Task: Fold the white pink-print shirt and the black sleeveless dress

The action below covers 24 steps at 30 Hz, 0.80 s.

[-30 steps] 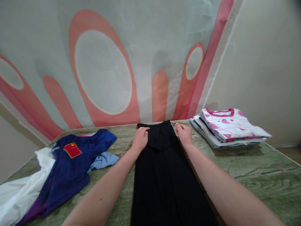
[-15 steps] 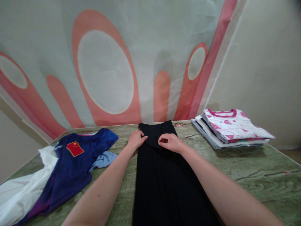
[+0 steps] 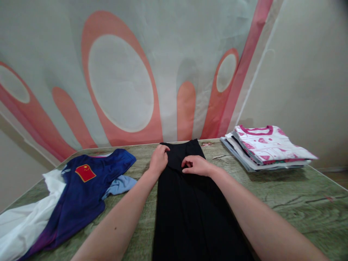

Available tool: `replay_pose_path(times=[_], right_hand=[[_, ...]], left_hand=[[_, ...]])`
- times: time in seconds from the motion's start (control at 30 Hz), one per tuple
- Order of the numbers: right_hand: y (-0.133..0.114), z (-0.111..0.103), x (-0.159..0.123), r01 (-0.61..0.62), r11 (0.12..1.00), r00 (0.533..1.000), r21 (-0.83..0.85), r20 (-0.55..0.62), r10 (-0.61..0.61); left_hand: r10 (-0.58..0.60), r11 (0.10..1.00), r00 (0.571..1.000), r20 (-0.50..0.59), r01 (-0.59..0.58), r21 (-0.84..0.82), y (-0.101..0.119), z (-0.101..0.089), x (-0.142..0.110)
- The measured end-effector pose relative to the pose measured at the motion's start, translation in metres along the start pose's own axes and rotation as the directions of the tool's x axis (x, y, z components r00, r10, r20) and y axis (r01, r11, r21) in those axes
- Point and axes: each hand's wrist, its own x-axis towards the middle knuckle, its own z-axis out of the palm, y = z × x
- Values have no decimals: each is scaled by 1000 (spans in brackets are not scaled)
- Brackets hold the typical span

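A pair of black trousers lies lengthwise on the table, with its far end near the back edge. A fold of its cloth is turned over close to that end. My left hand is at the far left edge of the trousers, fingers curled and closed on the cloth there; its thumb is mostly hidden. To the right, my right hand has thumb and fingers pinched together at the turned-over fold.
On the left lie a crumpled navy shirt with a red flag patch, a white garment and a light blue cloth. A stack of folded clothes sits at the back right of the wood-patterned table. A patterned wall covering rises behind.
My left hand has moved away from me along the left edge of the trousers, toward the far corner. My right hand stays at the fold, nearly still.
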Motion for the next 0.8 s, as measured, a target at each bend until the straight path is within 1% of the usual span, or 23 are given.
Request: replay_pose_path(times=[0.03,0.1,0.17,0.23,0.27,0.33,0.4,0.43,0.47,0.5,0.57,0.63,0.7,0.8], right_hand=[[0,0,0,4,1000,1000,-13,6,-4],[1,0,0,16,999,1000,-27,13,-16],[2,2,0,31,999,999,-25,14,-31],[3,4,0,42,999,999,-13,-3,-42],[4,5,1,46,999,998,-15,-38,-47],[7,8,1,46,997,984,-57,-170,-56],[11,10,2,22,990,947,-140,-314,-65],[14,12,2,2,982,936,-187,-346,-68],[17,15,2,-22,972,936,-232,-346,-62],[19,18,2,-44,960,947,-276,-318,-48],[24,24,2,-81,931,974,-356,-228,-3],[27,28,3,-105,910,985,-401,-169,39],[28,30,4,-118,910,984,-398,-170,54],[27,28,4,-128,932,964,-339,-262,38]], left_hand=[[50,998,999,19,-49,-26,5,2,-1],[122,992,985,123,-115,-60,14,8,-3],[144,990,956,255,-142,-26,21,18,-7],[125,986,924,360,-155,57,24,27,-11],[112,982,914,390,-162,98,25,30,-13],[100,971,904,416,-180,158,23,34,-14],[98,962,899,426,-195,191,19,34,-15],[100,958,898,429,-203,201,18,34,-15],[102,956,895,433,-209,208,16,34,-16],[102,954,894,436,-212,212,16,34,-16],[102,955,893,438,-211,209,15,34,-17],[95,963,904,417,-190,193,16,35,-17],[81,975,934,348,-148,169,16,35,-15],[26,989,985,172,-50,137,7,30,-7]])
